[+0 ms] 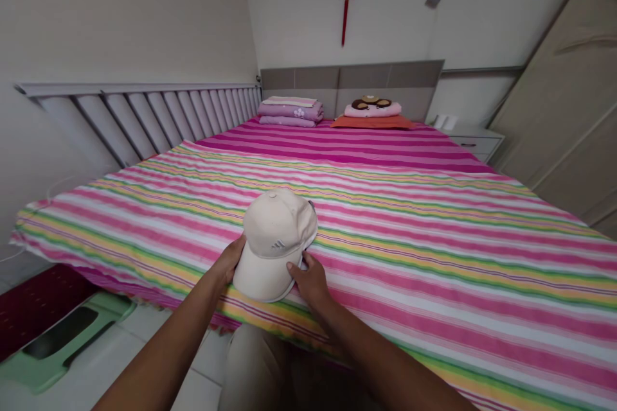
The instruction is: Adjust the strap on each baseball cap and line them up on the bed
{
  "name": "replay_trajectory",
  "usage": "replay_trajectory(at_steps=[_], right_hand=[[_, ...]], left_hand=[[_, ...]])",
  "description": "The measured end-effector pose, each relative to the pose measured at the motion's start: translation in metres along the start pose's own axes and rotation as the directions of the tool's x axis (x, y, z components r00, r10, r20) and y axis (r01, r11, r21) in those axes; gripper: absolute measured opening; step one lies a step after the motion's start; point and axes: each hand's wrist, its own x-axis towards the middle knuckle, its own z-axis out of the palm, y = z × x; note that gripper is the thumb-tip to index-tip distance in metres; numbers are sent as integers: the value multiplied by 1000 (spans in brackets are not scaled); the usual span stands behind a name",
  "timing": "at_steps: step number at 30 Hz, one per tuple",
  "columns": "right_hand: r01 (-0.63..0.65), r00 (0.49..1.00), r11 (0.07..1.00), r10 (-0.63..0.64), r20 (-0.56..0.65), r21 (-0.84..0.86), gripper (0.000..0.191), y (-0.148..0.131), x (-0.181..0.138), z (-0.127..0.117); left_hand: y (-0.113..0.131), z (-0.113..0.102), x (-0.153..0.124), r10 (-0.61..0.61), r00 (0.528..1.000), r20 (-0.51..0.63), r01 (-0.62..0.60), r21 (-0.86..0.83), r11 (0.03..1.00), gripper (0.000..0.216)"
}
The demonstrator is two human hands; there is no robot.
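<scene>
A cream baseball cap (272,231) with a small grey logo on its front rests at the near edge of the striped bedspread (409,225), its brim pointing toward me. My left hand (232,259) grips the cap from the left, where brim and crown meet; its fingertips are hidden behind the cap. On the other side, my right hand (309,277) pinches the right edge of the brim, thumb on top and the other fingers mostly out of sight underneath.
Folded purple bedding (289,112) and a pink folded pile (373,110) on an orange cloth lie by the headboard (299,80). A white radiator (144,119) lines the left wall. A green stool (72,340) stands at lower left. A white nightstand (475,141) is at right.
</scene>
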Motion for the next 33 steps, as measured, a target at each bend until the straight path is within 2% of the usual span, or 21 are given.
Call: replay_trajectory(at_steps=[5, 11, 18, 21, 24, 28, 31, 33], right_hand=[[-10, 1000, 1000, 10, -7, -5, 48, 2, -1, -2], [-18, 1000, 1000, 18, -18, -4, 48, 5, -1, -3], [2, 1000, 1000, -2, 7, 6, 49, 6, -2, -6], [-6, 1000, 1000, 5, 18, 14, 48, 4, -4, -6], [-37, 999, 999, 36, 31, 21, 47, 1, -9, -5], [-56, 998, 998, 55, 39, 24, 42, -2, -17, -3], [-50, 997, 998, 47, 60, 35, 39, -2, -21, -3], [-49, 996, 998, 46, 80, 45, 41, -2, -22, -4]], left_hand=[[-2, -1, 1, 14, 1000, 22, -14, -23, 1000, 48], [0, 2, -2, 6, 1000, -10, -6, 7, 1000, 55], [-10, -8, -4, 47, 997, 53, -43, -68, 997, 53], [-16, -11, -10, 68, 997, 37, -66, -69, 995, 52], [-21, -11, -19, 162, 987, -22, -162, 3, 987, 52], [-27, -9, -26, 316, 945, -88, -302, 139, 943, 51], [-31, -6, -28, 354, 928, -117, -331, 178, 927, 51], [-32, -4, -28, 342, 935, -98, -325, 155, 933, 50]])
